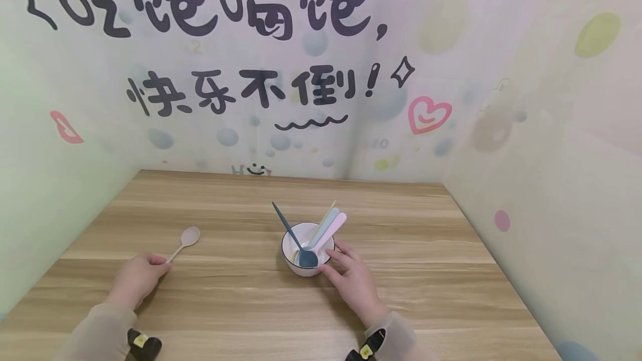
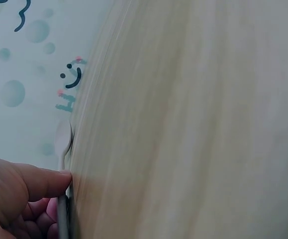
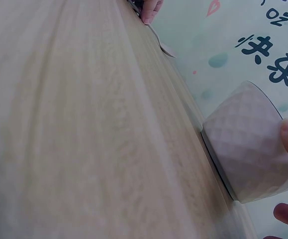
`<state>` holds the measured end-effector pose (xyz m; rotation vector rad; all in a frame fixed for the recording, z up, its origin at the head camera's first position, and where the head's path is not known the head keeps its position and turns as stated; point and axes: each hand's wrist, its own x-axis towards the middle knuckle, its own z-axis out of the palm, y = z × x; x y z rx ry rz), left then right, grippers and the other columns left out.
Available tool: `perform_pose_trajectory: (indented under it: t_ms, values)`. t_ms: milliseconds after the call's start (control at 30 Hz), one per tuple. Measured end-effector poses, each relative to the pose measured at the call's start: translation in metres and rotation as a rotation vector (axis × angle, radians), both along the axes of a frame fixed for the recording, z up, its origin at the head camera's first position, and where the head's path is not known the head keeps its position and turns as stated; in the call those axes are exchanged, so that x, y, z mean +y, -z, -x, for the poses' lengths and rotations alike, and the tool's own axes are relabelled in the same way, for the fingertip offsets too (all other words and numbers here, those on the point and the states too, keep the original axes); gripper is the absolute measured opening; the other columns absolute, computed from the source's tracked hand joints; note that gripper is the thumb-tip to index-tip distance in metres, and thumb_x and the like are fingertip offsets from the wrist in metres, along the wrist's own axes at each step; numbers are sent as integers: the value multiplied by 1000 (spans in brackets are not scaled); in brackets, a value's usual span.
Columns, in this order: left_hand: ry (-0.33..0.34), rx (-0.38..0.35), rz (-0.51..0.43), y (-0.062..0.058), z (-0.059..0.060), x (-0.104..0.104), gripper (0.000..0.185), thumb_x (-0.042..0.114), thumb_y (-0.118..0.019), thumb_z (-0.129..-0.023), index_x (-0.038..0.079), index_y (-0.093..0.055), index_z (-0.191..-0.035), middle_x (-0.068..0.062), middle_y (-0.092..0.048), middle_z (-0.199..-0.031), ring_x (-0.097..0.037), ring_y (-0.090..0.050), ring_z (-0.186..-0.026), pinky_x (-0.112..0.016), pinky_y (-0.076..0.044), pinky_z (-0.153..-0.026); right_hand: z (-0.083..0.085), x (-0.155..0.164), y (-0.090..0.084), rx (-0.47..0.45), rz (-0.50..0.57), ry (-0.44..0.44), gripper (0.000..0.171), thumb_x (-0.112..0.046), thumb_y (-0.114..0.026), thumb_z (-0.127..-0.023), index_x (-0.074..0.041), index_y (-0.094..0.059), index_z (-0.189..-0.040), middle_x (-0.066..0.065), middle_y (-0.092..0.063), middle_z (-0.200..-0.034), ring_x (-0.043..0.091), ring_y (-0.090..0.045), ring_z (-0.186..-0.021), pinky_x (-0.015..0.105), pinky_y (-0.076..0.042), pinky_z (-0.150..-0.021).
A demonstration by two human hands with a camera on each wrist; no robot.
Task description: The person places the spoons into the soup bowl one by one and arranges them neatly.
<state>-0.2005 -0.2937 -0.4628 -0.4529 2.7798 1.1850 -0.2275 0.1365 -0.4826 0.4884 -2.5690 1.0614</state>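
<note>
On the left of the table, my left hand pinches a pale pinkish spoon by its handle, the spoon's head pointing away. The left wrist view shows thumb and finger on that handle, close against the wood. Right of centre stands a small white bowl with a dark rim and a faceted outside. My right hand holds its right side, thumb on the outer wall and fingers at the rim. In the bowl lie a dark teal spoon, a pink-handled utensil, a light blue one and a yellow one.
The wood-grain table runs back to a printed wall, with side walls to the left and right. Long handles stick out above the bowl's rim. A dark strapped device sits on each wrist.
</note>
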Motion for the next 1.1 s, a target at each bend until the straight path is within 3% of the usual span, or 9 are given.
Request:
perform_pose_trajectory:
  t_ms: [367,633,1100]
  values:
    - [43,-1,33,-6,4,3,40,29,-60,-94,-7,-60,-110,-16,-63,-96,-28,-54,-85,-39,-39,-67,-1,0,0,-6,7,0,42,-35,-76,-82,-11,-71,-116,9,-56,-136,29,-55,-121,47,-47,-97]
    - [134,27,92,-18,8,11,34,31,-62,-92,0,-64,-107,-7,-63,-90,-24,-53,-83,-37,-38,-66,-1,0,0,-12,6,0,42,-35,-76,-82,-10,-71,-116,11,-56,-136,30,-55,-121,48,-46,-97]
    - [253,95,118,-40,18,43,25,21,-63,-92,1,-67,-106,-6,-65,-91,-20,-51,-74,-31,-40,-61,-2,0,-2,-3,6,-3,41,-32,-77,-82,-10,-71,-116,11,-56,-135,30,-55,-121,48,-46,-97]
